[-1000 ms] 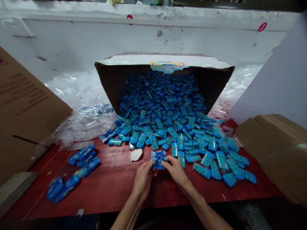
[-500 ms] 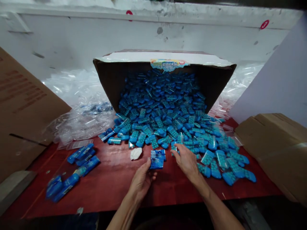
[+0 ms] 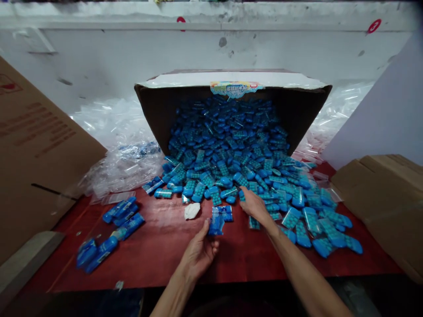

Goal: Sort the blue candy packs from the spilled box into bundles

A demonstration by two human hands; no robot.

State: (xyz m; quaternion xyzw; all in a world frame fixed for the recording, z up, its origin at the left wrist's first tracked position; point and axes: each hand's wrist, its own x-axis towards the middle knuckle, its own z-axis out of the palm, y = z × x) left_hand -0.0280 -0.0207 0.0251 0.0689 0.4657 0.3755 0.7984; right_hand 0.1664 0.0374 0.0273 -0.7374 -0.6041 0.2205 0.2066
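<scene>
My left hand (image 3: 201,251) pinches a blue printed packet (image 3: 216,226) between thumb and fingers, just above the red tabletop. Another blue packet (image 3: 227,213) lies directly behind it, partly overlapped. At the front of the pile, my right hand (image 3: 253,204) reaches in with thumb and forefinger a little apart, touching or very near the small clear containers (image 3: 241,179) of turquoise balls with blue caps. Its other fingers are hidden. A crumpled white piece (image 3: 192,211) rests left of the packets.
A cardboard box (image 3: 307,112) on its side spills the containers onto the red table (image 3: 158,246). Several blue packets (image 3: 128,225) lie at left, beside clear plastic bags (image 3: 122,171). Cartons (image 3: 42,132) (image 3: 383,189) flank both sides.
My right hand has moved up and forward, farther into the pile's front edge. My left hand still holds the blue packet, now tilted slightly. The whole view has shifted a little.
</scene>
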